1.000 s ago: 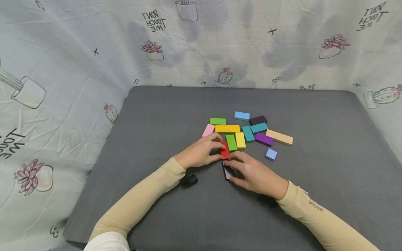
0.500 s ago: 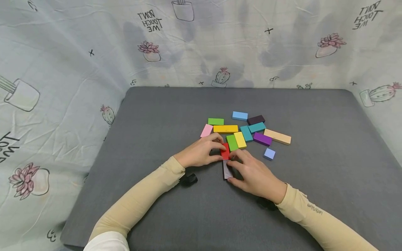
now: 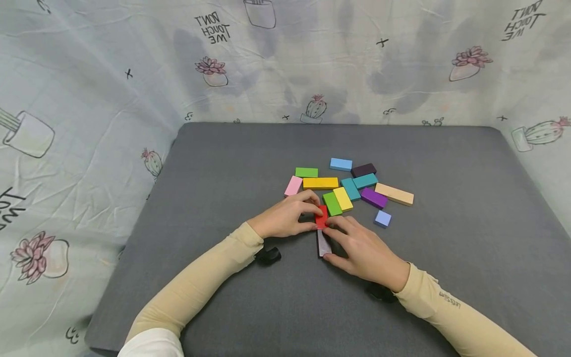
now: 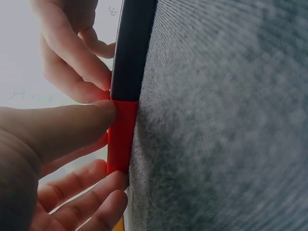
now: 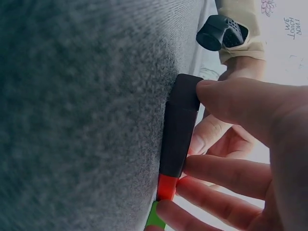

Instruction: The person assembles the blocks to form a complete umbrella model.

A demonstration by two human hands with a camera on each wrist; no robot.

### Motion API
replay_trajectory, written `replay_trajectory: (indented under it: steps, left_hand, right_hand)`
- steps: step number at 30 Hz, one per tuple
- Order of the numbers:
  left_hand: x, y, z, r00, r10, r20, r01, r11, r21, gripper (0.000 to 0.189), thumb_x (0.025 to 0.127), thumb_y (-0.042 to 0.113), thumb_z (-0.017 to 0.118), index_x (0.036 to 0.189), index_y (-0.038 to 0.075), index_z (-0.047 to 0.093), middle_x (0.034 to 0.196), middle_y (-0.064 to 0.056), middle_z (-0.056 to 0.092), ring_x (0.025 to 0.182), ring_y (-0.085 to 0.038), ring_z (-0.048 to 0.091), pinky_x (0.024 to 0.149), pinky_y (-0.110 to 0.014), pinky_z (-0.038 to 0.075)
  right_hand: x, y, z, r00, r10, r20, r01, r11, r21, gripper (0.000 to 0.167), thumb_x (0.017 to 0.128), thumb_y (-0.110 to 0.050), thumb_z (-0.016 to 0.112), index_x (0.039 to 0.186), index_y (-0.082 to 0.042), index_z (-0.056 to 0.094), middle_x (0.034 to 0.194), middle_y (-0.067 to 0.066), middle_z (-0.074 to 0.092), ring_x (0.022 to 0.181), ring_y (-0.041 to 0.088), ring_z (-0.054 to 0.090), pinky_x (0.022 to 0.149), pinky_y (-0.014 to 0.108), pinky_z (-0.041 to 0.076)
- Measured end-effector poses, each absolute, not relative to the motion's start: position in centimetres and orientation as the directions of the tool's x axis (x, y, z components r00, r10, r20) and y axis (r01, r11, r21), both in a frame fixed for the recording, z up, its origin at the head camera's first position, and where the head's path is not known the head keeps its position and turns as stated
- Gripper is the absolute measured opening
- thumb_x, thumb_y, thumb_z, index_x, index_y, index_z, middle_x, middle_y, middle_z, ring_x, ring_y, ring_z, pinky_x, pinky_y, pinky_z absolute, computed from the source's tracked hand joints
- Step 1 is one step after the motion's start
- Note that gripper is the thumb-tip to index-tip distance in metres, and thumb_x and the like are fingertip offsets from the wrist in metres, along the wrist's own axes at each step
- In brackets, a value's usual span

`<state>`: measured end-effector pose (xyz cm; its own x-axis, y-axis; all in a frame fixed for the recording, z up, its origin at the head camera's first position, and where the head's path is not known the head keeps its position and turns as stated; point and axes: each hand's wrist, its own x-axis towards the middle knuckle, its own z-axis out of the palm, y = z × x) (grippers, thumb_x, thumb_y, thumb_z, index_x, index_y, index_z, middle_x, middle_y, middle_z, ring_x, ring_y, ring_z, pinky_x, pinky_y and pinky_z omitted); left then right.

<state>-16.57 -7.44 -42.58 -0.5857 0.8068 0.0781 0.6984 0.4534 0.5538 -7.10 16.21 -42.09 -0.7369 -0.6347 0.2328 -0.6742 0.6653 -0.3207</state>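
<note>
Your right hand (image 3: pixel 363 248) holds a flat black rectangular block (image 5: pixel 178 137), thumb toward its near end and fingers toward the other, while your left hand (image 3: pixel 287 215) pinches a bright red rectangular block (image 4: pixel 122 137) between thumb and fingertips. Both lie on the grey fabric-textured table (image 3: pixel 232 163), short ends touching. They look light, stiff and sturdy, perhaps slippery on their smooth faces; opposite long sides should give you the surest fingertip hold.

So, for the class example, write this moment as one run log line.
left hand: holds red block | right hand: holds nearest dark block | contact: both touch end to end
</note>
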Motion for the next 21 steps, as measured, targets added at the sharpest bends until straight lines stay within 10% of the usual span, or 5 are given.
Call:
replay_trajectory:
  steps: [21]
  left_hand:
    - [-15.59,-7.10,-42.31,-0.622,0.779,0.077,0.669,0.477,0.571,0.031,0.092,0.028,0.082,0.118,0.011,0.075,0.128,-0.005,0.054,0.110,-0.017,0.058,0.099,-0.029,0.053]
  right_hand:
    - [-7.16,16.30,-42.07,-0.741,-0.638,0.209,-0.669,0.674,-0.315,0.060,0.083,-0.038,0.089,0.130,-0.004,0.072,0.133,0.011,0.063,0.116,0.024,0.059,0.092,0.039,0.060]
